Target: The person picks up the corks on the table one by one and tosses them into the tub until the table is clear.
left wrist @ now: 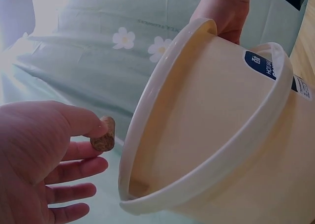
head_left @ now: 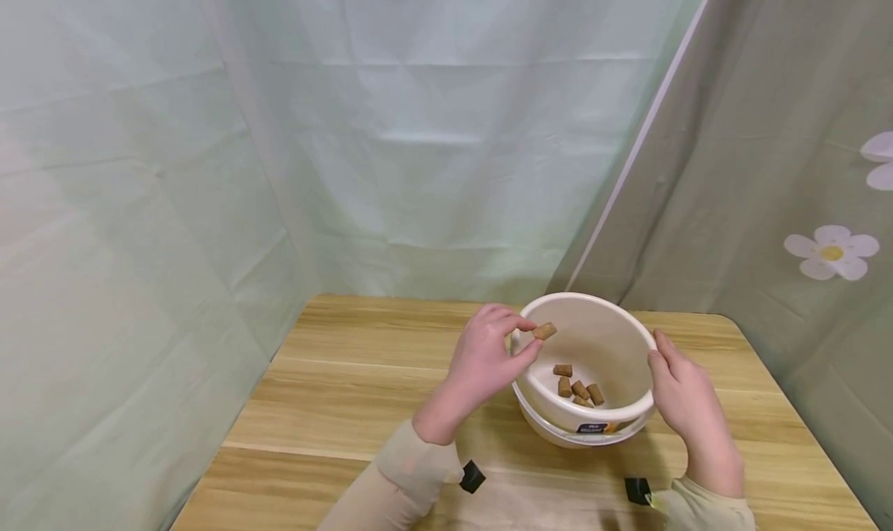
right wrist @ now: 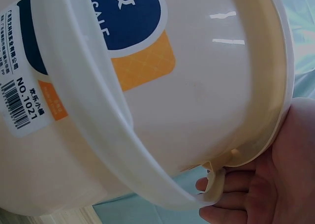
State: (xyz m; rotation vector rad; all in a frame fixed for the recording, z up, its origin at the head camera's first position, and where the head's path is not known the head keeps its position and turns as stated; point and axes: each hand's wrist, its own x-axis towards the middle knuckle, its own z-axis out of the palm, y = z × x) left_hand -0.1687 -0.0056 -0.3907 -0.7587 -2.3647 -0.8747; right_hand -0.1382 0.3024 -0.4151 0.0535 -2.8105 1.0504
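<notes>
My left hand (head_left: 484, 356) pinches a cork (head_left: 544, 331) between thumb and fingertips, over the left rim of a cream plastic bucket (head_left: 579, 323). In the left wrist view that cork (left wrist: 103, 135) sits beside the bucket's rim, and the other fingers are spread. Several corks (head_left: 580, 389) lie on the bucket's floor. My right hand (head_left: 691, 399) holds the bucket's right side, thumb at the rim and fingers behind the wall. The bucket's handle (right wrist: 106, 103) hangs down across its labelled front, hinged close to my right fingers. The bucket leans a little.
The bucket stands on a wood-grain table (head_left: 335, 384), near its back edge. Pale curtains (head_left: 418, 151) hang behind and at the left, and a flowered grey one (head_left: 753, 167) at the right. Black wrist pieces show at both cuffs.
</notes>
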